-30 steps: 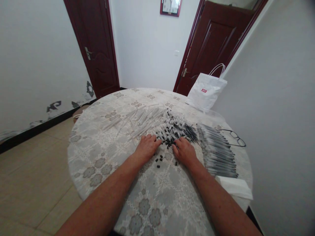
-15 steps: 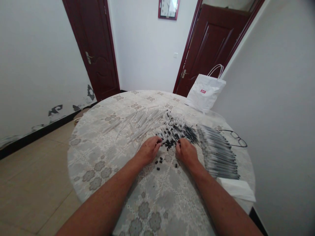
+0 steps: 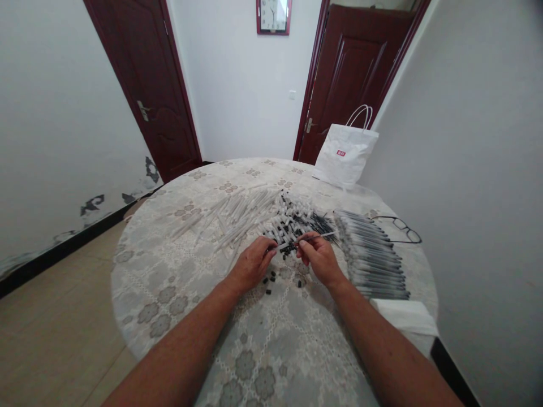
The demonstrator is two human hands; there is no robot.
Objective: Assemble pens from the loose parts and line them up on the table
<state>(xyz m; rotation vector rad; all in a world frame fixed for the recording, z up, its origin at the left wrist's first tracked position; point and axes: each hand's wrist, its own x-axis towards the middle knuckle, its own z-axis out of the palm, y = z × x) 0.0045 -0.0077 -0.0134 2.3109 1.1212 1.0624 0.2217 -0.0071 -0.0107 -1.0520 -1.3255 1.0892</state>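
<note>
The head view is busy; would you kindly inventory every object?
Round table: one, patterned grey cloth, centre
Small fittings: many, white and black, table's middle
Pen tubes: many, translucent, left of fittings
Pen refills: many, dark, right of fittings
Loose cylinders: several, black, nearer than fittings
Pens: many, grey, table's right
Eyeglasses: one, dark, right of pens
Bag: one, white, table's far right
Unidentified item: one, white, near right
Mostly hidden object: one, brownish, left
Doors: two, dark red, back
Clock: one, red frame, back wall
Switch: one, white, back wall
Forearms: two, bare, foreground
Left hand: one, bare, pinching whitish piece
Right hand: one, bare, holding slim rod
</note>
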